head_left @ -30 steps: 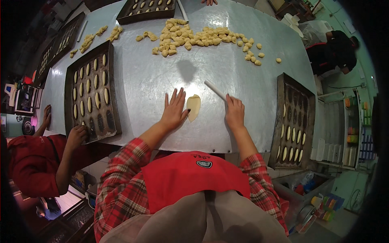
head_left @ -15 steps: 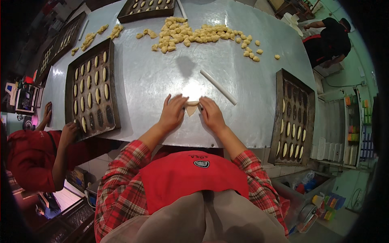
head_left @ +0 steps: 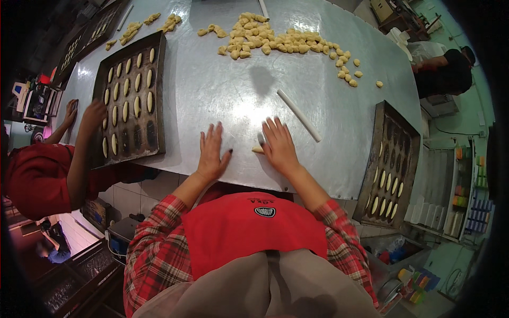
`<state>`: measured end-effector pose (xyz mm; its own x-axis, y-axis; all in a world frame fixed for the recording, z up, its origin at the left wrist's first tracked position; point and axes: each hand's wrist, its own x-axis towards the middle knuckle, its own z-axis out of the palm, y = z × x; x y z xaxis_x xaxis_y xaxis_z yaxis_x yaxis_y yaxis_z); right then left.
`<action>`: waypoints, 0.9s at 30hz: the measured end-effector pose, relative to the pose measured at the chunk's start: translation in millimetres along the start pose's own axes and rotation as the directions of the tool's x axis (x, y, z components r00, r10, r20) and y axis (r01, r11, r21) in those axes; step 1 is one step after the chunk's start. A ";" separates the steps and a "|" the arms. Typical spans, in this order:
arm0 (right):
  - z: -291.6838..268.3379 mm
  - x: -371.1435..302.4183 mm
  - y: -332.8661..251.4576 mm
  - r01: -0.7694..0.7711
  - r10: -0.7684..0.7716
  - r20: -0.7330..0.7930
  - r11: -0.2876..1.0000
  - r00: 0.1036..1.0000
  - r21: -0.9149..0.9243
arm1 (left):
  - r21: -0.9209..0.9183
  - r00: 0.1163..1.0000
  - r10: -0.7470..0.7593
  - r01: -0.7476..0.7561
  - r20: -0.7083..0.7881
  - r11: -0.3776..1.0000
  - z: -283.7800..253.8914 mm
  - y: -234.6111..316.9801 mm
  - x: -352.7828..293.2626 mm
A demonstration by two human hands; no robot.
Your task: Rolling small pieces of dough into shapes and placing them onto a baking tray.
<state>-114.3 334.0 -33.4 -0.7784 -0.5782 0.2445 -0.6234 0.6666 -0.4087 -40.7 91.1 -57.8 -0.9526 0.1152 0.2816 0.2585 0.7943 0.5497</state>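
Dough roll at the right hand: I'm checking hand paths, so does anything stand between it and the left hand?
Nothing visible: between the left hand and the exposed end of the dough roll lies only metal tabletop. The right hand hides the roll's other end. The white rolling pin lies ahead and to the right, outside that gap.
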 end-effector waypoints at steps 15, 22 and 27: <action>52.0 101.2 -11.0 -0.114 0.134 0.067 0.964 0.989 -0.239 | -0.297 0.979 -0.150 0.104 -0.138 0.949 2.7 -9.0 4.0; 66.8 13.5 -67.5 0.291 -0.264 0.412 0.957 0.872 -0.004 | -0.396 0.968 -0.182 0.101 -0.173 0.913 5.8 -15.0 0.7; 67.0 123.3 7.8 -0.138 0.165 0.059 0.937 0.985 -0.321 | -0.375 0.974 -0.167 0.099 -0.153 0.922 2.6 -13.4 3.4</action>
<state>-210.2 236.3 -65.4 -0.8651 -0.4866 0.1216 -0.5001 0.8555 -0.1341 -47.8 82.4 -66.3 -0.9463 -0.1118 0.3033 0.2044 0.5199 0.8294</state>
